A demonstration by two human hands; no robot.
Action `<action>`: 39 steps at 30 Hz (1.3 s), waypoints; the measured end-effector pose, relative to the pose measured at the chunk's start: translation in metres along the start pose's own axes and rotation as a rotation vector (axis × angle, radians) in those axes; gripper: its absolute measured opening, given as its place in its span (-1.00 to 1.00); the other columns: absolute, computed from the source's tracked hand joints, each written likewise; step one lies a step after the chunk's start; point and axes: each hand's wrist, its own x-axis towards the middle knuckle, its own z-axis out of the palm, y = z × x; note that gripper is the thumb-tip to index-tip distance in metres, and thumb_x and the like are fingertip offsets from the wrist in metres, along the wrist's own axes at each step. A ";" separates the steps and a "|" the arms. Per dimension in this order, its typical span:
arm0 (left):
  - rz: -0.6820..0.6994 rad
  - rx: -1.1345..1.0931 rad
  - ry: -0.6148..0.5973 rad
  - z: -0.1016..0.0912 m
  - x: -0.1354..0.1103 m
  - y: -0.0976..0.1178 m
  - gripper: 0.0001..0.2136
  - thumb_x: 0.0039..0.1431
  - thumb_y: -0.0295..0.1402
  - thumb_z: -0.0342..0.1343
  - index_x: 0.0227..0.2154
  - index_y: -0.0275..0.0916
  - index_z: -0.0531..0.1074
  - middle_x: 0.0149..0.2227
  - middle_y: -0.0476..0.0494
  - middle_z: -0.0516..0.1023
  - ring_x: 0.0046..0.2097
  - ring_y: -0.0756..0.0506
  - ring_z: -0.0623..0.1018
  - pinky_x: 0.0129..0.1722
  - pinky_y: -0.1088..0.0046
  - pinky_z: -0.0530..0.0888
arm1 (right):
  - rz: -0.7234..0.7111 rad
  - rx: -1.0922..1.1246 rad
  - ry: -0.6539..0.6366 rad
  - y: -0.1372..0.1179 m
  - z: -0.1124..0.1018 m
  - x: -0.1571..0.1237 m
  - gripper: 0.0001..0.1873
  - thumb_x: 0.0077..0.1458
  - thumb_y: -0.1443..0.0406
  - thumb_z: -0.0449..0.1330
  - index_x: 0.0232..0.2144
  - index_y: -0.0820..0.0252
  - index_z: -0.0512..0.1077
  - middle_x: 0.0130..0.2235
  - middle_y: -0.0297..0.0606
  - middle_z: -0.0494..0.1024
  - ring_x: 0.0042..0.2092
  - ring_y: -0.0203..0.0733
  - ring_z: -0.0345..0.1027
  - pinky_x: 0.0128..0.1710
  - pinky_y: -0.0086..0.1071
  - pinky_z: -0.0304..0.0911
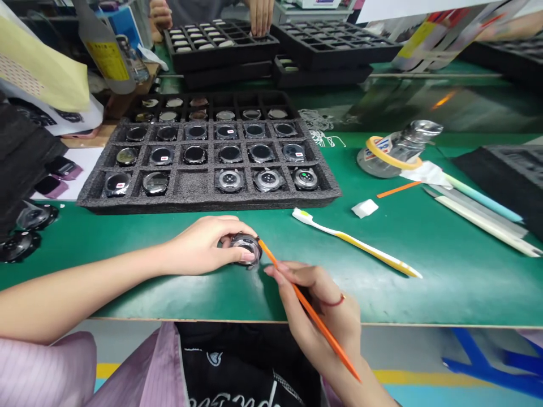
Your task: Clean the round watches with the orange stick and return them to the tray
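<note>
My left hand (212, 244) is closed around a round watch body (246, 244) just above the green bench top, its thumb on the near side. Some clear film seems to hang from the watch's lower edge. In my right hand (322, 305) is a slim orange stick (311, 314), held like a pen. Its tip touches the right upper rim of the watch. Behind my hands lies a black foam tray (212, 202) with round watch bodies in most of its pockets. One pocket (190, 185) in the front row holds no watch.
A toothbrush (356, 240) and a white block (365, 208) lie to the right. Beyond them stand a glass bottle (392, 150) with a yellow ring and several tweezer-like tools (487, 223). More watches (19, 244) sit at left. Across the bench, another person's hand (260, 17) reaches into a tray (220, 53).
</note>
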 end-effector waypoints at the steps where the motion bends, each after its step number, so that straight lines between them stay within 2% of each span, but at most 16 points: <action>1: 0.002 -0.010 -0.012 -0.001 0.000 0.000 -0.75 0.25 -0.30 0.26 -0.06 -0.23 0.61 -0.26 -0.03 0.53 -0.33 0.00 0.43 -0.31 0.48 0.35 | -0.001 -0.017 -0.014 -0.001 -0.003 -0.003 -0.83 0.25 0.49 0.21 -0.28 0.11 0.41 -0.28 -0.29 0.68 -0.24 -0.28 0.66 -0.21 -0.52 0.54; 5: 0.029 -0.032 -0.055 -0.002 -0.001 0.002 -0.78 0.27 -0.31 0.25 -0.07 -0.23 0.62 -0.23 -0.06 0.57 -0.28 -0.03 0.48 -0.27 0.48 0.37 | 0.058 0.000 -0.076 -0.003 -0.017 -0.015 -0.84 0.25 0.47 0.22 -0.31 0.11 0.43 -0.34 -0.32 0.68 -0.31 -0.30 0.64 -0.28 -0.54 0.54; 8: 0.039 -0.036 -0.049 -0.003 -0.001 0.001 -0.78 0.27 -0.31 0.25 -0.06 -0.23 0.62 -0.22 -0.06 0.57 -0.26 -0.03 0.49 -0.23 0.47 0.40 | 0.102 0.081 0.037 0.000 -0.019 -0.018 -0.84 0.24 0.47 0.25 -0.27 0.10 0.45 -0.33 -0.31 0.70 -0.27 -0.25 0.67 -0.26 -0.51 0.57; 11: 0.033 -0.049 -0.042 -0.001 0.000 0.000 -0.74 0.25 -0.30 0.27 -0.03 -0.20 0.62 -0.24 -0.03 0.57 -0.30 -0.01 0.47 -0.26 0.48 0.40 | 0.057 0.097 0.109 0.002 -0.015 -0.014 -0.81 0.21 0.49 0.28 -0.19 0.11 0.50 -0.28 -0.27 0.72 -0.23 -0.20 0.68 -0.21 -0.43 0.61; 14: -0.013 -0.106 -0.015 0.002 -0.001 -0.001 -0.66 0.18 -0.27 0.33 0.01 -0.21 0.60 -0.25 -0.01 0.58 -0.35 0.00 0.46 -0.30 0.48 0.40 | -0.004 0.067 0.040 0.002 -0.011 -0.008 -0.79 0.20 0.50 0.28 -0.18 0.11 0.50 -0.24 -0.22 0.73 -0.23 -0.16 0.68 -0.22 -0.37 0.62; 18: 0.016 -0.078 0.007 0.006 -0.003 0.001 -0.76 0.15 -0.27 0.34 -0.15 -0.26 0.64 -0.30 -0.02 0.55 -0.32 0.00 0.48 -0.29 0.48 0.40 | -0.032 0.029 -0.031 0.003 -0.014 -0.001 -0.80 0.22 0.50 0.26 -0.21 0.10 0.49 -0.25 -0.21 0.73 -0.23 -0.17 0.68 -0.23 -0.38 0.62; 25: 0.034 -0.005 0.014 0.007 -0.002 0.006 -0.80 0.15 -0.31 0.31 -0.17 -0.23 0.67 -0.36 0.02 0.44 -0.37 0.02 0.41 -0.32 0.48 0.34 | -0.003 0.124 -0.164 0.006 -0.027 0.020 -0.83 0.23 0.48 0.25 -0.30 0.09 0.47 -0.30 -0.30 0.72 -0.24 -0.23 0.68 -0.19 -0.47 0.57; 30: 0.033 0.023 -0.006 0.006 -0.002 0.007 -0.79 0.17 -0.28 0.30 -0.16 -0.21 0.66 -0.37 0.03 0.41 -0.36 0.01 0.41 -0.34 0.48 0.31 | 0.036 0.156 -0.313 0.004 -0.020 0.049 -0.92 0.26 0.36 0.27 -0.32 0.12 0.50 -0.32 -0.27 0.72 -0.27 -0.23 0.66 -0.24 -0.45 0.55; 33: 0.035 0.026 -0.006 0.007 -0.001 0.006 -0.77 0.16 -0.28 0.29 -0.14 -0.21 0.65 -0.37 0.03 0.40 -0.36 0.01 0.42 -0.33 0.49 0.32 | 0.053 0.163 -0.390 0.003 -0.019 0.059 -0.91 0.28 0.33 0.25 -0.33 0.12 0.50 -0.33 -0.28 0.71 -0.28 -0.22 0.65 -0.31 -0.47 0.51; 39: 0.023 0.049 -0.002 0.007 -0.001 0.005 -0.77 0.15 -0.23 0.28 -0.16 -0.17 0.66 -0.34 0.00 0.45 -0.35 -0.01 0.44 -0.32 0.47 0.33 | 0.079 0.060 -0.326 0.000 -0.041 0.051 -0.83 0.25 0.28 0.29 -0.42 0.13 0.51 -0.45 -0.29 0.67 -0.37 -0.21 0.64 -0.35 -0.48 0.52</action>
